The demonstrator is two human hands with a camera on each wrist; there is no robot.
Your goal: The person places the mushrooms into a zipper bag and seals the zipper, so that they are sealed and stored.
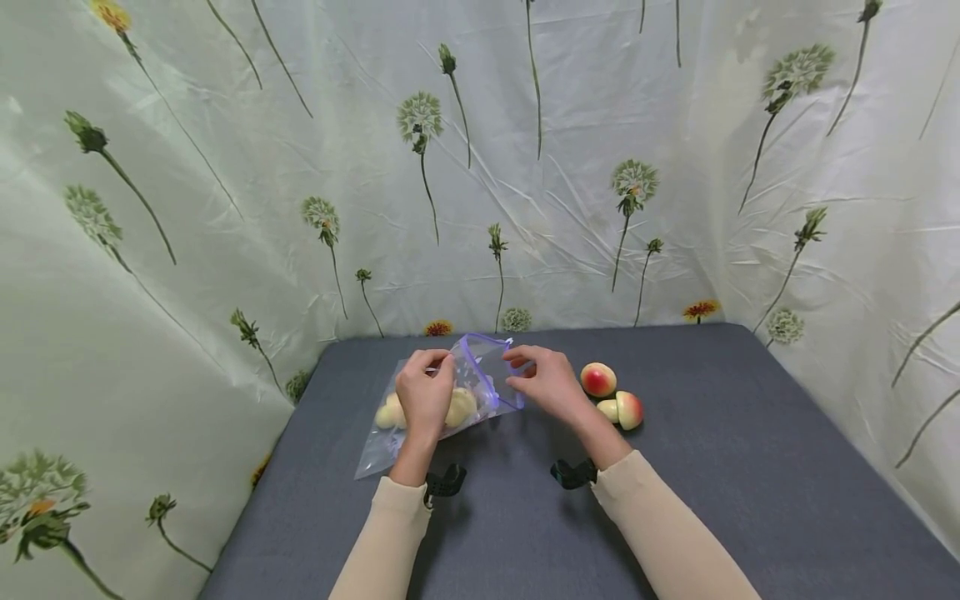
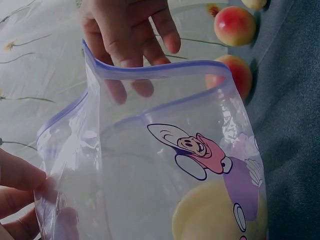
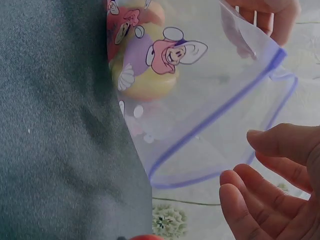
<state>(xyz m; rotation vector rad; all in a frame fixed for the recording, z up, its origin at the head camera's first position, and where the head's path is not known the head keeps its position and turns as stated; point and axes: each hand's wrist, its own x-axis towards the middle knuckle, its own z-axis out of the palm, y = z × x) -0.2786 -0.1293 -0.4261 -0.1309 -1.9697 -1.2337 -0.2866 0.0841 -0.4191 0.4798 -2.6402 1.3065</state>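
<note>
A clear zip bag (image 1: 372,457) with a purple zip rim lies on the table, its mouth gaping toward the right. Cartoon figures (image 2: 195,150) are printed on its plastic. Inside are pale yellow toy mushrooms (image 1: 461,407); the right wrist view also shows red on one of them. My left hand (image 1: 426,390) pinches the bag's plastic near its mouth, thumb against fingers. At the opening, my right hand (image 1: 551,379) holds nothing, its fingers loosely bent and spread from the thumb. Its fingertips (image 2: 143,88) show through the clear plastic in the left wrist view.
Right of the bag, a toy mushroom (image 1: 630,410) with a red-yellow cap lies on its side. Another red-capped one (image 1: 598,379) sits just behind it. The dark grey table (image 1: 720,500) meets a flower-printed curtain (image 1: 570,233) at the back.
</note>
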